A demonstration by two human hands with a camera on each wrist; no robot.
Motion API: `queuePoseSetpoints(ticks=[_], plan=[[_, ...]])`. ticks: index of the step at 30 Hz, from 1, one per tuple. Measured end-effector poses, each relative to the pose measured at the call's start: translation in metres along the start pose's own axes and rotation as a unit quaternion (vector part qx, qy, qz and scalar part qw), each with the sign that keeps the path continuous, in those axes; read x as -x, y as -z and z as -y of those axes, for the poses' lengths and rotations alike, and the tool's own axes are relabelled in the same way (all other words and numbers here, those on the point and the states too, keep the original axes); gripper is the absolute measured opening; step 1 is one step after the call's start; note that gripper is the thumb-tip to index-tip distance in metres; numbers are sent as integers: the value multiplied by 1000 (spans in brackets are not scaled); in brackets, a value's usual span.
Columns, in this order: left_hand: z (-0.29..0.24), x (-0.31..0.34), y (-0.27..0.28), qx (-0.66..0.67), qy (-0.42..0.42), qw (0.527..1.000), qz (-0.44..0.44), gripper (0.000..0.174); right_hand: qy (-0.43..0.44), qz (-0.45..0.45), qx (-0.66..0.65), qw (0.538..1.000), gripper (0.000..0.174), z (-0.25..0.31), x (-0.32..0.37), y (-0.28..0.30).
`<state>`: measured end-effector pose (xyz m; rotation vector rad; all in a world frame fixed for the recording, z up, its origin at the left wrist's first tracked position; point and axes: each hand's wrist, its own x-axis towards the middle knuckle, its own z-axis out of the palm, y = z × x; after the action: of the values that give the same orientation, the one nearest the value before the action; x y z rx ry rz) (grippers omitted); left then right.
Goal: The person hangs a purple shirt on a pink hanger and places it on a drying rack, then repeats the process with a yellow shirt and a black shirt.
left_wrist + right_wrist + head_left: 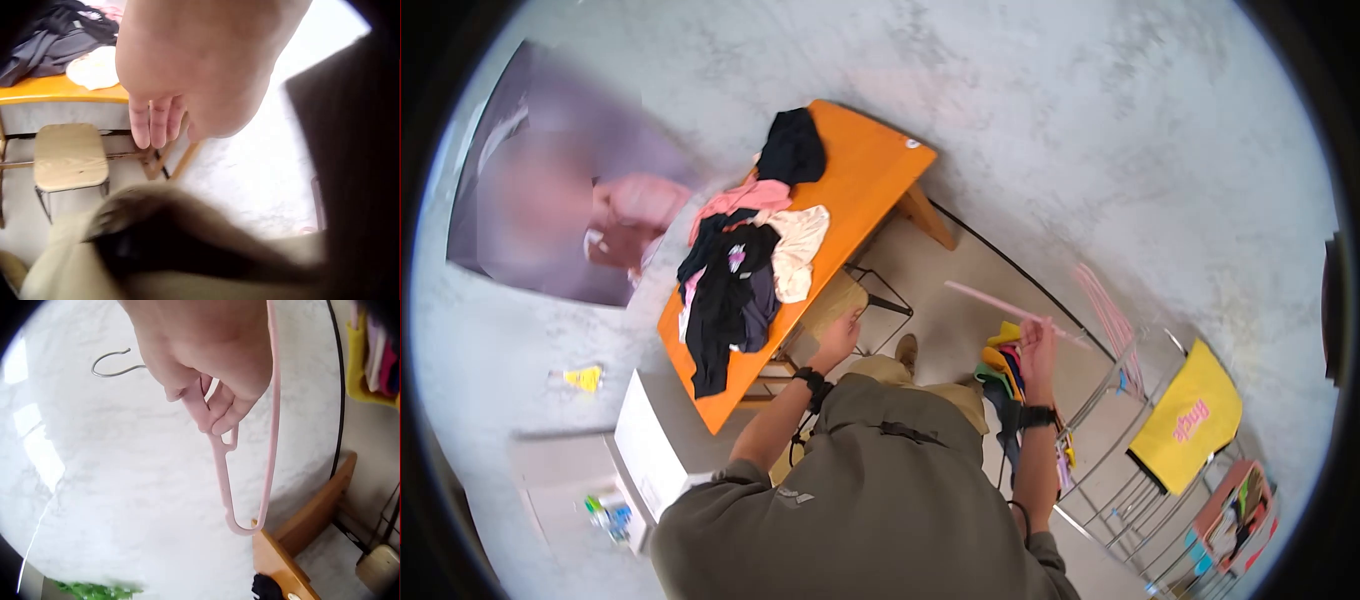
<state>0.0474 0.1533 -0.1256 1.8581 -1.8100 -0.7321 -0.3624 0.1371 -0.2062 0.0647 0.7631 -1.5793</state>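
My right hand (1037, 350) grips a pink clothes hanger (224, 481) near its neck, with the wire hook (115, 370) sticking out beside the thumb. In the right wrist view the fingers curl round the hanger's shoulder. My left hand (187, 69) holds nothing; its fingers hang loosely down in the left wrist view. It is nearest the wooden stool (70, 156) and the table's front edge. On the orange table (855, 150) lies a heap of clothes: a black garment (725, 290) with a small print, a cream one (798, 245), a pink one (745, 198) and a dark bundle (792, 147).
To the right, a metal rack (1090, 500) carries a yellow cloth (1190, 420) with pink lettering. Several pink hangers (1105, 320) hang at its far end. Colourful clothes (1000, 365) hang beside my right arm. A basket (1238, 515) of small items stands far right; a white box (655, 440) is at left.
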Motion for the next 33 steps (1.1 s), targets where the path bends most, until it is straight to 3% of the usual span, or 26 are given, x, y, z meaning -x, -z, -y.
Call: queuePoseSetpoints(ticks=[2,4,5,7,8,10,13,20,22,26,28,33], plan=[[-58,-8,11,8,-63,998,-6,34,-54,22,20,998,14,-21,22,-24],[-105,-9,24,-39,-192,981,-1,38,-103,36,37,993,13,-42,41,-40],[-113,-9,21,-42,-186,982,-10,38,-131,57,58,988,12,-53,49,-46],[-123,-9,15,-40,-258,957,129,44,-160,82,82,980,11,-71,63,-58],[-127,-6,13,-39,-256,958,123,44,-183,96,94,974,11,-78,70,-64],[-132,6,5,-6,-242,938,248,42,-206,113,114,965,10,-83,80,-78],[-116,11,-9,10,-223,937,270,37,-209,128,188,951,12,-78,95,-104],[-87,15,15,120,-163,953,225,32,-187,186,336,904,14,-107,111,-157],[-68,20,28,191,-107,951,218,28,-188,211,373,884,15,-129,117,-172],[-16,36,71,283,-76,945,147,27,-209,275,421,839,22,-190,127,-211],[26,49,80,244,-17,970,17,26,-240,306,420,820,24,-225,131,-231],[134,99,125,228,125,947,-191,26,-254,355,507,743,28,-311,135,-279]])
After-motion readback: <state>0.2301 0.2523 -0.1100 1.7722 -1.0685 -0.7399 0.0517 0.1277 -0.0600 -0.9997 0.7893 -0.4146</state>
